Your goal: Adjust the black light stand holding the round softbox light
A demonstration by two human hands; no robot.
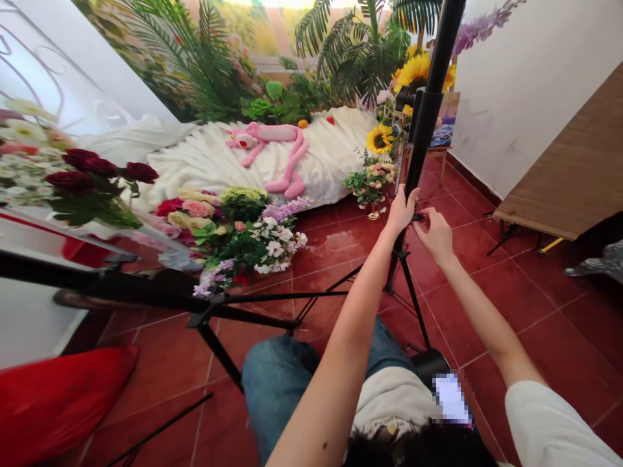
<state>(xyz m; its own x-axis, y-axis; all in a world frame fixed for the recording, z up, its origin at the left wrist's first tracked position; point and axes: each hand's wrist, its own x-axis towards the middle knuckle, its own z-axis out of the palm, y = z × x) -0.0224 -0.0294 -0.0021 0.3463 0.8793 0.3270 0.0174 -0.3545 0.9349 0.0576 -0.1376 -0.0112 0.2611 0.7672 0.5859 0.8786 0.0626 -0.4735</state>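
Note:
A black light stand (424, 139) rises in front of me, leaning toward the upper right, with its tripod legs spread on the floor. My left hand (400, 214) is wrapped round its pole, low down near the leg joint. My right hand (435, 233) pinches a small black knob (417, 217) on the pole's right side, its fingertips partly hiding the knob. Higher up the pole sits another clamp knob (405, 98).
A second black stand (160, 288) crosses the left side. Flowers (243, 227), a white draped cloth (331, 146) and a pink plush toy (277, 134) lie ahead. Brown board (559, 162) leans at right; red cloth (58, 395) lies lower left. A pixelated bright patch (452, 397) shows below.

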